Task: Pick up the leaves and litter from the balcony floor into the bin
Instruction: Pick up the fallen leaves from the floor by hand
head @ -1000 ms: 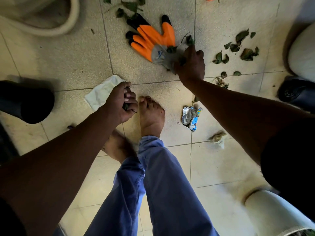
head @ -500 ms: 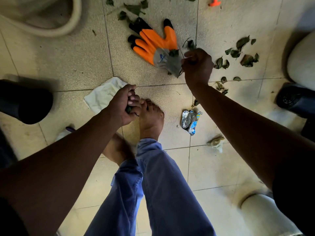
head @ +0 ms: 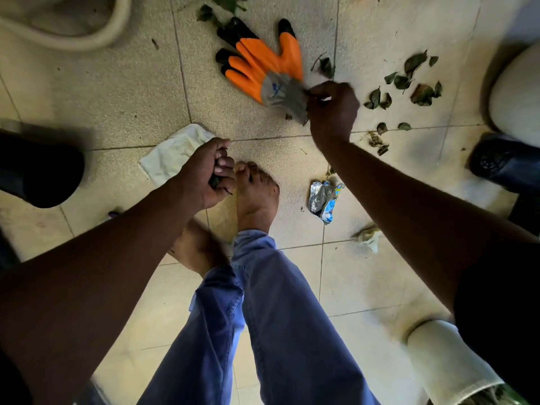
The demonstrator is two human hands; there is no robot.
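My left hand (head: 206,173) is clenched around a small wad of dark leaves above my bare foot. My right hand (head: 333,106) grips the grey cuff of an orange and black work glove (head: 263,68) that lies on the tiled floor. Dry green leaves (head: 409,83) are scattered to the right of that hand, and a few more (head: 222,7) lie beyond the glove's fingertips. A crumpled silver and blue wrapper (head: 324,198) lies right of my foot, with a pale scrap of litter (head: 369,236) nearer me. A white bin (head: 450,366) stands at the bottom right with leaves inside.
A white cloth (head: 172,154) lies under my left hand. A beige basin rim (head: 87,39) is at the top left. A dark object (head: 41,171) sits at the left edge, another dark one (head: 502,162) at the right, beside a white pot (head: 517,92).
My right hand has closed on the glove's cuff and pulled it slightly toward me and to the right. My left hand stays clenched on its leaves.
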